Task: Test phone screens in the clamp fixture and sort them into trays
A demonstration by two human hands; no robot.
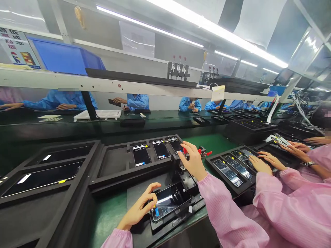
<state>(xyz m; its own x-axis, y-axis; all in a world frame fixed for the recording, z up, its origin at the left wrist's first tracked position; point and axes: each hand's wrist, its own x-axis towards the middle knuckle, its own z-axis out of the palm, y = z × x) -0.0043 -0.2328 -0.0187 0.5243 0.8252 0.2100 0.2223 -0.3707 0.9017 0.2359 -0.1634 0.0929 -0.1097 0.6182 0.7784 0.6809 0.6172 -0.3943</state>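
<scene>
A phone with a glossy dark screen [172, 201] lies face up in a black clamping fixture [165, 224]. At its left end, my left hand [142, 206] has thumb and index finger pinched at a small yellow tab [154, 206], the other fingers curved over the screen edge. A blue sticker [157, 212] shows just below them. Behind the fixture, my right hand [192, 160] has its fingers closed round a red toggle clamp handle [184, 151], partly hidden. Another red lever [209, 153] sticks out to the right.
Three lit phones sit in a black tray [111, 162] behind the fixture. Larger dark-screened devices lie in a tray [97, 151] at left. At right, a co-worker's hands [261, 163] touch a tray of phones [229, 172]. A shelf [144, 88] crosses above the bench.
</scene>
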